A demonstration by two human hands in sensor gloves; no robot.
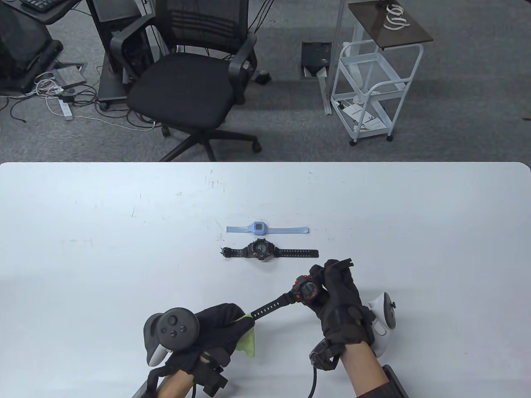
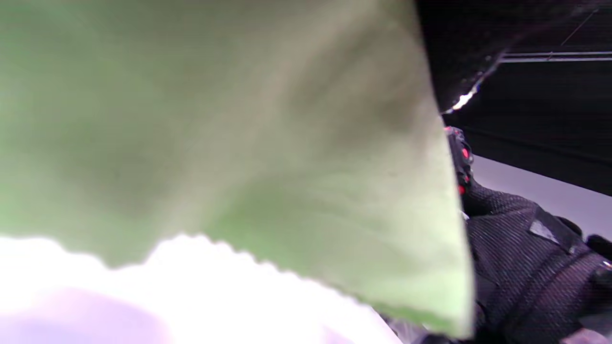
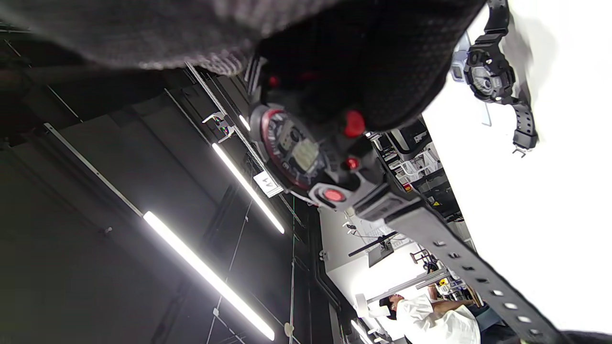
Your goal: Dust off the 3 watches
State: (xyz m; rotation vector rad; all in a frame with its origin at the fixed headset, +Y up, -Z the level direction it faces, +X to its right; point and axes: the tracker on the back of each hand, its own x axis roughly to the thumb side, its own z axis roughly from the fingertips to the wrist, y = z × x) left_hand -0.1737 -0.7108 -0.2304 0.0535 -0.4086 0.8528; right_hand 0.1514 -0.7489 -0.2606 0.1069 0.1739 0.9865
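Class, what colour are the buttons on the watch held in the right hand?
Red, on the black watch; the right wrist view shows them best.

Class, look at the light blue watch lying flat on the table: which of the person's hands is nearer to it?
Right. The right hand, gripping the red-and-black watch, sits nearer the light blue watch; the left hand, holding the green cloth, lies farther back, lower left.

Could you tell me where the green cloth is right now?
In the table view, the green cloth is near the bottom centre, held in the left hand around the red-and-black watch's strap end.
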